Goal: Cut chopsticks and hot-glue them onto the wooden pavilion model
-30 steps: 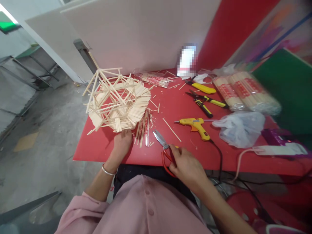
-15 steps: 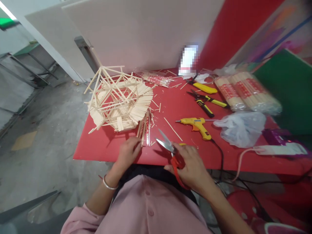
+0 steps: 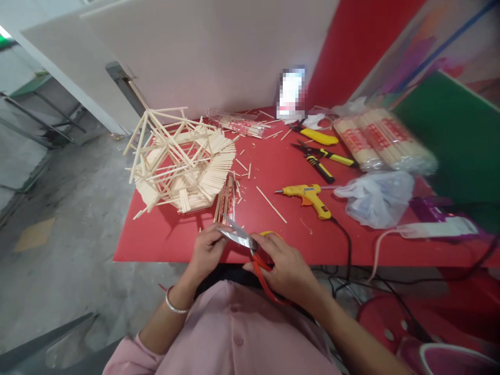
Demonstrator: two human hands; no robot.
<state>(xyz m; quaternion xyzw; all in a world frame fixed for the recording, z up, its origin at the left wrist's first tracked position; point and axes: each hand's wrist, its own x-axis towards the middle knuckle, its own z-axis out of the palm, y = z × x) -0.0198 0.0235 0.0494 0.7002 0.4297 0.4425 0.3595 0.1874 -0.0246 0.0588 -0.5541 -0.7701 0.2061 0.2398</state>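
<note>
My right hand (image 3: 287,268) is closed around the red handles of a pair of scissors (image 3: 239,238), whose metal blades are parted. Their tips reach the fingers of my left hand (image 3: 210,248), which is closed in a pinch. A pale tip by those fingers looks like the end of a thin wooden stick; most of it is hidden. Just beyond the blades lies a bundle of sticks (image 3: 224,200) in a clear wrapper with red print. Behind my left hand stands a model built of wooden sticks (image 3: 183,161), with an open frame above a fanned, slatted ring.
On the red table (image 3: 156,245) lie a yellow glue gun (image 3: 308,195), black-and-yellow pliers (image 3: 322,161), another yellow-handled tool (image 3: 318,136), and loose stick pieces. Packed stick bundles (image 3: 383,138), a plastic bag (image 3: 377,198) and a white power strip (image 3: 437,227) are at the right. A phone (image 3: 291,94) leans at the back.
My right hand has brought the scissors left, so the blades now meet my left hand's fingers. The left hand stays pinched near the table's front edge. The view has shifted slightly.
</note>
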